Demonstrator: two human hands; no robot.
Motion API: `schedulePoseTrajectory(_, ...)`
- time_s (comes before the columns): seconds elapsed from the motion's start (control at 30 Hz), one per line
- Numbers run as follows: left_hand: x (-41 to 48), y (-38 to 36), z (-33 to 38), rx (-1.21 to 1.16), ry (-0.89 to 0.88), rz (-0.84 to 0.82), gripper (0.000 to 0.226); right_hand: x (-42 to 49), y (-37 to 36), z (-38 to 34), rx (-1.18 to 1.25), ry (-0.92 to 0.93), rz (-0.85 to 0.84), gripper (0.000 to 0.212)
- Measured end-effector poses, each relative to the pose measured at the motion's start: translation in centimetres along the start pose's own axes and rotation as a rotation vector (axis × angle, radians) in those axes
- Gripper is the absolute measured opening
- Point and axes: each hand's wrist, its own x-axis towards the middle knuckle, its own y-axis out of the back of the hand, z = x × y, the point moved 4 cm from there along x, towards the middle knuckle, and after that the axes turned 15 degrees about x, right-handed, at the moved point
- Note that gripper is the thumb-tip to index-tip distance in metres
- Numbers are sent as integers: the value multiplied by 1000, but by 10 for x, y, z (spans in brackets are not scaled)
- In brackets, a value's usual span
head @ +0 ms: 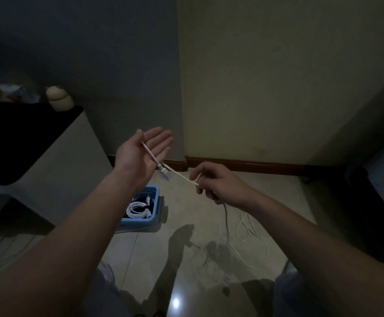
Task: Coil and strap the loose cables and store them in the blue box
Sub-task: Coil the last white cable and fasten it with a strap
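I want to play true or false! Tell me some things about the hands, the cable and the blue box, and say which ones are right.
1. The left hand has straight fingers, and the white cable lies across its palm. True.
2. The right hand holds nothing. False: its grip pinches the white cable.
3. The blue box sits on the floor and already has a coiled white cable inside. True.
4. The whole white cable is lifted off the floor. False: loose loops of it lie on the floor below the right hand.
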Motion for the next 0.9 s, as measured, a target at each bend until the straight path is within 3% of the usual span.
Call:
schedulePoseTrajectory(0.17, -1, -6, -19, 424, -36, 29, 45, -9, -15, -16, -191, 140, -109, 23)
schedulePoseTrajectory(0.27, -8, -20, -32, 778, -74, -47, 45, -12, -14, -25, -24, 242, -84, 27)
schedulePoseTrajectory(0.33, -14, -28, -40, 865, -19, -121, 43, -13, -9, -29, 81, 275, -53, 28)
schedulePoseTrajectory(0.4, -22, -35, -48, 838, 103, -239, 46, -11, -2, -29, 112, 302, 2, 24)
schedulePoseTrajectory(0.57, -30, -39, -51, 796, 245, -490, 79, -3, 23, -27, -11, 337, 236, 27)
schedulePoseTrajectory(0.63, -36, -42, -49, 701, 317, -591, 66, -2, 33, -26, -127, 360, 350, 34)
schedulePoseTrajectory(0.73, -40, -47, -45, 476, 319, -599, 44, -1, 39, -24, -349, 341, 494, 54)
schedulePoseTrajectory(0.9, -39, -47, -35, 165, 279, -502, 34, 6, 38, -17, -429, 295, 401, 42)
